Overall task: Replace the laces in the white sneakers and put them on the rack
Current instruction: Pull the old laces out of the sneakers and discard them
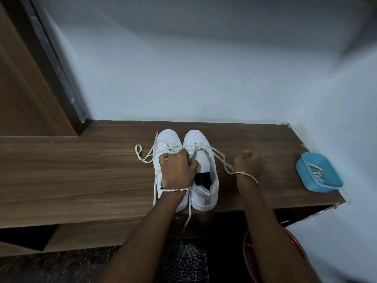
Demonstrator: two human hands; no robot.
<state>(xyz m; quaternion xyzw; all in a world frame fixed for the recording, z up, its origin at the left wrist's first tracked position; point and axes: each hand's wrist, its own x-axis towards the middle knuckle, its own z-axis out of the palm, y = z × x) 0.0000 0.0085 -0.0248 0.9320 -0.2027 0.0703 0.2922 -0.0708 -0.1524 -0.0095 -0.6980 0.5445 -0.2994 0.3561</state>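
Down from the head camera: two shoes side by side near the middle of the brown tabletop [81, 170], toes to the pale wall [204, 78], heels at the front edge. Left sneaker [166, 142] mostly under the left hand [177, 169]. Fingers of that hand curled tight, pinching the top of the tongue on the right sneaker [201, 142]. Right hand [247, 163] just beside the right sneaker, blurry, fingers curled round a lace [221, 158] stretched from the front holes. Lace loop [140, 154] lying on the wood to the left; loose lace end [188, 217] hanging off the front edge. Thin bracelet on each wrist. Far to the right, a blue tub [304, 172] with more laces [317, 173] inside. Low down on the right, part of a red bucket [245, 250].
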